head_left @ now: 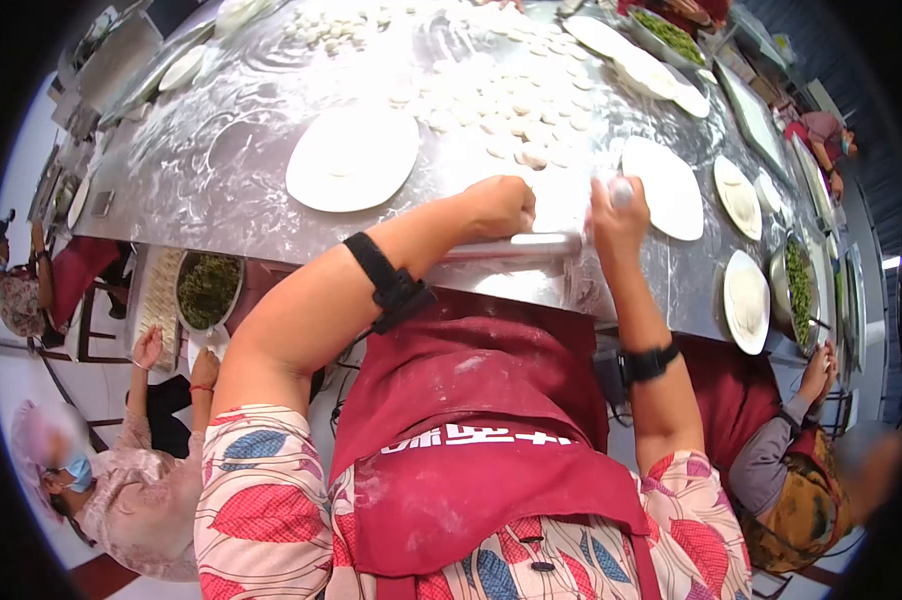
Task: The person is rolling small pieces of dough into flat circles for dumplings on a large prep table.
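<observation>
My left hand (501, 207) is closed in a fist, low over the floury metal table (241, 215) near its front edge; what is inside the fingers is hidden. To its right, my right hand (617, 225) is closed and smeared by motion. From its top shows the pale, rounded end of a rod-like thing (622, 191). A shiny metal bar (531, 243) lies along the table edge, just below my left hand. Ahead of my hands are many flat round dough pieces (519, 118). One white plate (356, 160) is at the left, another (668, 190) beside my right hand.
A bowl of chopped greens (209, 290) stands at left, another (797, 290) at right. More white plates (747, 300) line the right side. People sit close on both sides: a masked person (121, 480) at left, a person in grey sleeves (786, 470) at right.
</observation>
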A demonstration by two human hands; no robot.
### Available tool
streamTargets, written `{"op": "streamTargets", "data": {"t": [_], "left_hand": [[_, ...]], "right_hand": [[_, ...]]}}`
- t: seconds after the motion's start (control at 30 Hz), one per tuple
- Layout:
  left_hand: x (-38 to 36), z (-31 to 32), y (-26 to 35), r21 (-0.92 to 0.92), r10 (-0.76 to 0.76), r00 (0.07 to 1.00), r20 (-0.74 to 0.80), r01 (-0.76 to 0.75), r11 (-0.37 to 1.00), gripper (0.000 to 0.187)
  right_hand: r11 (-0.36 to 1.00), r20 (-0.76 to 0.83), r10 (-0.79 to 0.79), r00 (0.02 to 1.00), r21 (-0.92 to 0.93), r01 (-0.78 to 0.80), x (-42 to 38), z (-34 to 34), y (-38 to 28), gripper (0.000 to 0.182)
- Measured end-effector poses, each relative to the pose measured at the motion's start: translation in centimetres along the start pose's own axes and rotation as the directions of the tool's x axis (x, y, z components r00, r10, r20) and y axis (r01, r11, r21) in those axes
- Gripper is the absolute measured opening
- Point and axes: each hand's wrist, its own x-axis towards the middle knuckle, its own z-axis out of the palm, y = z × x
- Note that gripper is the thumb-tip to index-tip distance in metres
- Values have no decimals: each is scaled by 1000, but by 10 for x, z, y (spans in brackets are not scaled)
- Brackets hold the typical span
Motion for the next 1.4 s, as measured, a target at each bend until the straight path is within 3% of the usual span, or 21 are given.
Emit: {"op": "streamTargets", "data": {"t": [0.1, 0.2, 0.23, 0.3, 0.37, 0.43, 0.5, 0.53, 0.57, 0.63, 0.67, 0.77, 0.83, 0.97, 1.07, 1.13, 1.17, 1.23, 1.3, 1.37, 1.4], "left_hand": [[-12, 0, -7, -46, -29, 1000, -3, 29, 999, 15], [-22, -3, -8, -116, -82, 995, 54, 87, 989, 16], [-19, -1, -8, -81, -89, 995, 35, 91, 993, 17], [-7, 0, -7, -9, -92, 995, -30, 92, 996, 18], [-4, 2, -3, -36, -104, 994, -39, 102, 994, 18], [-5, 3, -3, -77, -56, 998, -9, 55, 996, 18], [-9, 4, -8, 24, -24, 998, 55, 22, 999, 22], [-11, 2, -10, 6, -34, 999, 39, 34, 999, 21], [-13, 0, -10, -8, -44, 998, 33, 45, 999, 21], [-16, -7, -6, -25, -56, 994, 98, 59, 998, 20], [-13, -10, -3, -28, -53, 990, 134, 57, 998, 20], [1, -3, -1, 49, -99, 995, -11, 99, 994, 21], [4, -2, -2, 24, -60, 998, 6, 60, 998, 23], [-7, 3, -4, 20, -17, 999, 31, 16, 1000, 18], [-12, 5, -7, -66, -67, 997, 35, 69, 995, 17], [-10, -2, 2, -15, -64, 995, 81, 65, 998, 20], [-5, -2, 4, 0, -101, 994, 52, 101, 995, 22], [6, 3, 2, 16, -174, 985, -16, 174, 985, 25], [6, 4, 2, 41, -101, 995, -4, 101, 994, 24], [-2, 2, 3, 68, -10, 999, 49, 6, 998, 22], [0, 8, -7, 77, 6, 999, 45, -10, 997, 19]], "right_hand": [[993, 19, 68, 997, 92, -70, -51, -30, -20, 16], [995, 39, 26, 999, 90, -30, -43, -26, -16, 15], [985, 13, 126, 992, 121, -126, -26, -14, -18, 15], [998, 24, -37, 999, -57, 38, 9, 8, 5, 18], [997, 58, 22, 998, -77, -17, 19, 16, 2, 19], [990, 44, -40, 998, -136, 46, 1, -2, -12, 18], [998, 20, 46, 999, -38, -45, -34, -26, -5, 19], [978, 77, 144, 987, 141, -154, -52, -35, -15, 18], [977, 110, 46, 993, 201, -68, -59, -39, -16, 16], [997, 7, 46, 999, 60, -47, -41, -25, -4, 16], [988, 36, 112, 993, 102, -115, -24, -15, -13, 16], [990, 13, -88, 996, -108, 89, 21, 19, 18, 16], [981, -1, -135, 991, -145, 133, 20, 17, 17, 16], [993, 19, 105, 994, 56, -106, -48, -29, -18, 15], [978, 39, 128, 991, 159, -133, -52, -31, -20, 15], [992, 11, 80, 997, 95, -81, -19, -9, -3, 17], [986, -24, -115, 993, -128, 111, 1, 4, 14, 20], [987, 7, -4, 1000, -160, 5, 21, 21, 17, 20], [975, -23, -136, 990, -183, 130, 13, 13, 17, 21], [998, -1, 55, 998, -23, -55, -19, -11, -7, 19], [997, 7, 68, 998, 18, -68, -41, -23, -15, 17]]}}
